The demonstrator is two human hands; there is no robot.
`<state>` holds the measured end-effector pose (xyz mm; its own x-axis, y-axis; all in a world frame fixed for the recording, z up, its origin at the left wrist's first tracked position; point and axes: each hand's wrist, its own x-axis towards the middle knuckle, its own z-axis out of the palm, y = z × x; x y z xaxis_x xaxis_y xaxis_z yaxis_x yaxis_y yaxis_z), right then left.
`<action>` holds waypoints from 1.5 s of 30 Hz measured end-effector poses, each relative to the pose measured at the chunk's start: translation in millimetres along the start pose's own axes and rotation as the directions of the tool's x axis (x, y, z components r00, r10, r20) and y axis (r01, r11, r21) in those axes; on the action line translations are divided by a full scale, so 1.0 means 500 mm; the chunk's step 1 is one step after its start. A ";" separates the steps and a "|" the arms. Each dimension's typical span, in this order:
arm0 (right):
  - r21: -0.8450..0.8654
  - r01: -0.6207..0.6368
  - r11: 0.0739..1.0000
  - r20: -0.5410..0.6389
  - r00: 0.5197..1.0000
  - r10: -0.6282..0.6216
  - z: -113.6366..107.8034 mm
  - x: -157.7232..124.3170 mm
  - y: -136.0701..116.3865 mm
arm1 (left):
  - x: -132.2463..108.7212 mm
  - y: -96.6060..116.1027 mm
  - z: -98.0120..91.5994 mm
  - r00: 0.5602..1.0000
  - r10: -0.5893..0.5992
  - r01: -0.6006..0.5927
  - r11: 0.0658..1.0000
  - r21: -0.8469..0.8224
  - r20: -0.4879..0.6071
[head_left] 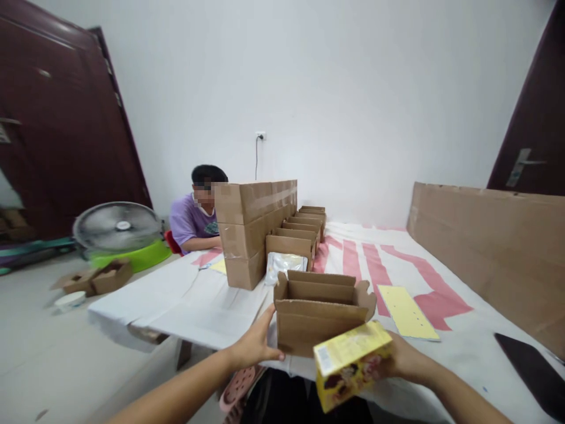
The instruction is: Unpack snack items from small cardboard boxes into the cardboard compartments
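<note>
An open cardboard box (315,330) stands at the table's near edge with its flaps raised. My left hand (252,343) grips its left end, thumb low on the front wall and fingers along the side. In my right hand (399,356) is a yellow printed carton (353,362), tilted in front of the box's right end. The fingers behind the carton are partly hidden. Just behind the open box lies a silvery plastic packet (285,263).
Taped cardboard boxes (242,235) form a stacked wall left of centre, with a row of open boxes (289,244) beside it. A person (189,218) sits behind the stack. Right are a yellow sheet (408,312), a dark flat object (532,371) and a tall cardboard panel (489,247).
</note>
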<state>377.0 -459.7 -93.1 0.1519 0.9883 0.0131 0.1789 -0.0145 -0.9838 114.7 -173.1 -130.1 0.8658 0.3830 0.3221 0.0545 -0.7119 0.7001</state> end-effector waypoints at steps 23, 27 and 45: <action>-0.219 0.137 0.966 -0.400 0.890 -0.217 0.200 0.275 0.141 | -0.004 -0.098 -0.020 0.846 0.192 0.221 0.724 0.654 -0.498; -0.218 0.139 0.966 -0.396 0.892 -0.218 0.202 0.275 0.139 | 0.021 -0.086 -0.016 0.905 0.086 0.240 0.705 0.667 -0.417; -0.166 0.094 0.982 -0.488 0.857 -0.165 0.199 0.285 0.151 | 0.107 -0.085 0.011 0.861 -0.154 0.410 0.774 0.483 -0.485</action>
<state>315.4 -304.7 -183.3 0.5749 0.7756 0.2605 0.3509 0.0539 -0.9349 161.3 -125.7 -146.3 0.4958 0.7245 0.4788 0.6373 -0.6781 0.3661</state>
